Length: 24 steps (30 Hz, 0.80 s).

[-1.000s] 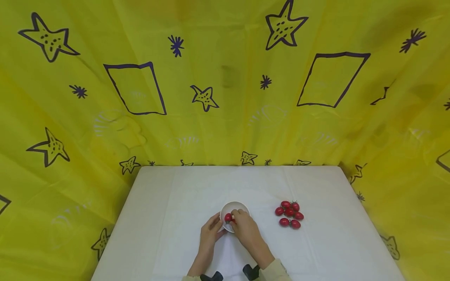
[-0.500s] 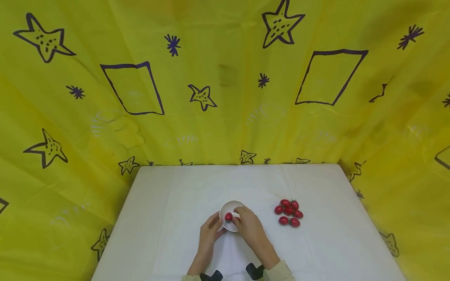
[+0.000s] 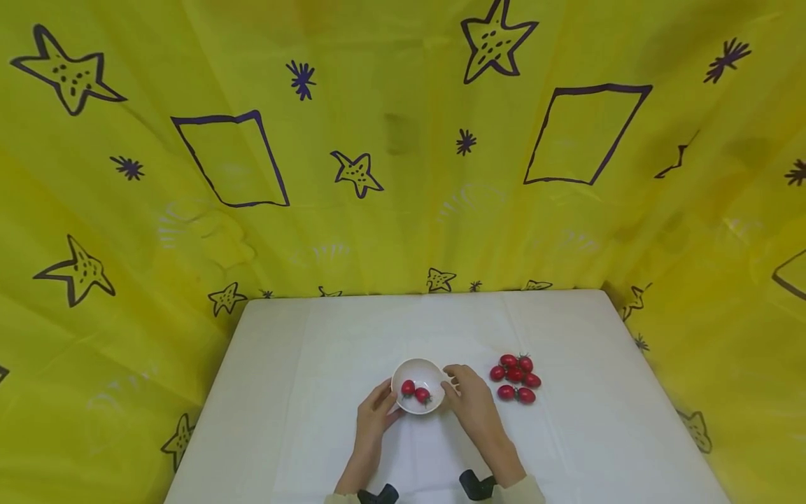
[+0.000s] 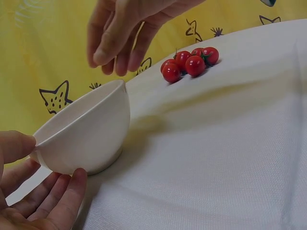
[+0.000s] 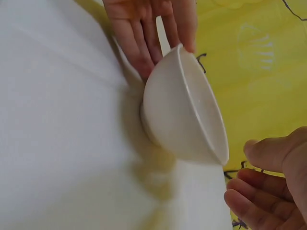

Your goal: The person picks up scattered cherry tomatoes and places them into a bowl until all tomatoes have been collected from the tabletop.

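Observation:
A small white bowl (image 3: 429, 372) stands on the white table, two red cherry tomatoes (image 3: 408, 388) inside it. My left hand (image 3: 374, 416) grips the bowl's left side; in the left wrist view the thumb (image 4: 17, 145) lies at the rim and the fingers are under the bowl's wall. Just off the right rim is my right hand (image 3: 475, 406), fingers loosely bent and holding nothing. In the right wrist view a gap shows between that hand (image 5: 271, 184) and the bowl (image 5: 180, 110). Both wrist views hide the tomatoes inside the bowl.
Several cherry tomatoes (image 3: 514, 375), some with green stems, lie grouped on the table to the right of the bowl. A yellow curtain (image 3: 403, 231) with starfish drawings hangs behind the white-covered table (image 3: 315, 343).
My right hand has let go of a cherry tomato in the bowl and drawn back to the right, past the rim. My left hand keeps its grip. The head view has shifted slightly.

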Motion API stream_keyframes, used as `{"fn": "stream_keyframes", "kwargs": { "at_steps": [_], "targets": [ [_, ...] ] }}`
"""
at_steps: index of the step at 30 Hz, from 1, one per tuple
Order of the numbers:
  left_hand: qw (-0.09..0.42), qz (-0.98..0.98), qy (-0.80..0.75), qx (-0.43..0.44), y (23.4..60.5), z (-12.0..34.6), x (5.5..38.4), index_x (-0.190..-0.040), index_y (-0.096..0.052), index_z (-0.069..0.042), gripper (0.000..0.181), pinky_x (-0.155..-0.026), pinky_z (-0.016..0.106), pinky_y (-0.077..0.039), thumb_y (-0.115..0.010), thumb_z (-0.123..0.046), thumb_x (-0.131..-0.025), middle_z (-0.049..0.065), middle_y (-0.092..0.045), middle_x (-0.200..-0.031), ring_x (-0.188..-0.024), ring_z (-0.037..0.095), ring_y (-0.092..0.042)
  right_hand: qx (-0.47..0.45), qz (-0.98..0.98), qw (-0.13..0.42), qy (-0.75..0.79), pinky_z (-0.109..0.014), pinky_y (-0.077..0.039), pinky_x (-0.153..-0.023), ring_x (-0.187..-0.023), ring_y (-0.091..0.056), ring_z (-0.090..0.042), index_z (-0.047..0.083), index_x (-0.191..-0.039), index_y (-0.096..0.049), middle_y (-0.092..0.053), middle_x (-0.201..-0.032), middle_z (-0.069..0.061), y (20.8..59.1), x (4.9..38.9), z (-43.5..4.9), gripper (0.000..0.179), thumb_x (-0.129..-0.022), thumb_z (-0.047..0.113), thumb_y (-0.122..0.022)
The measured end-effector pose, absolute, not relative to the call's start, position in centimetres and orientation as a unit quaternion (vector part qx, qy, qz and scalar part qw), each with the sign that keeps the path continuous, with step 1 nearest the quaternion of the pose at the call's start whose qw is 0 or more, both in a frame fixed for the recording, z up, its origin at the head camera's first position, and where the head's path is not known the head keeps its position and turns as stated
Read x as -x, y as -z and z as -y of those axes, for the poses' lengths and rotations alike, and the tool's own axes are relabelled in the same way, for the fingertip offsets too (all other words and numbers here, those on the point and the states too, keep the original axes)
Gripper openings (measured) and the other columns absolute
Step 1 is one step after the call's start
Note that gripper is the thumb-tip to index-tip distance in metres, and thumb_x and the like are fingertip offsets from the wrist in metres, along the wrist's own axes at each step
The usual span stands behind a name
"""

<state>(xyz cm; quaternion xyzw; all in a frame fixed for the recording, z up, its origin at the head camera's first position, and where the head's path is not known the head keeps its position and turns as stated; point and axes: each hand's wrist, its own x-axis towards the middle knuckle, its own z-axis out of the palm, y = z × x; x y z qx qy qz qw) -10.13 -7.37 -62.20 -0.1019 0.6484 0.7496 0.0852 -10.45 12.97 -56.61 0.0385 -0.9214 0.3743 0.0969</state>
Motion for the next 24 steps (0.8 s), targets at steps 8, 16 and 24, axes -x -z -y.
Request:
{"fn": "stream_keyframes", "kwargs": {
  "at_steps": [8, 16, 24],
  "targets": [
    [0.092, -0.646, -0.75, 0.106, 61.9, 7.4, 10.1, -0.15, -0.049, 0.006, 0.055, -0.103, 0.044, -0.063, -0.061, -0.023, -0.106, 0.034, -0.05, -0.152, -0.138, 0.043, -0.057, 0.005, 0.934, 0.102, -0.342, -0.051, -0.066, -0.087, -0.102, -0.071, -0.033, 0.001, -0.118, -0.071, -0.074, -0.113, -0.016, 58.0, 10.0, -15.2, 0.027, -0.092, 0.006, -0.077],
    [0.09, -0.644, -0.753, 0.101, 61.9, 7.4, 10.2, -0.149, -0.049, 0.007, 0.054, -0.102, 0.044, -0.064, -0.061, -0.022, -0.106, 0.033, -0.051, -0.151, -0.136, 0.038, -0.059, 0.015, 0.943, 0.127, -0.308, -0.06, -0.059, -0.101, -0.112, -0.065, -0.045, -0.004, -0.115, -0.07, -0.07, -0.116, -0.024, 59.1, 9.3, -17.9, 0.028, -0.089, 0.002, -0.077],
    [0.09, -0.646, -0.752, 0.099, 62.0, 7.5, 10.1, -0.15, -0.049, 0.006, 0.054, -0.103, 0.045, -0.063, -0.061, -0.023, -0.107, 0.032, -0.052, -0.151, -0.136, 0.038, -0.059, 0.023, 0.958, 0.144, -0.245, -0.062, -0.06, -0.097, -0.112, -0.064, -0.046, -0.004, -0.114, -0.071, -0.07, -0.116, -0.026, 59.9, 8.6, -20.2, 0.031, -0.084, -0.004, -0.08]
  ]
}}
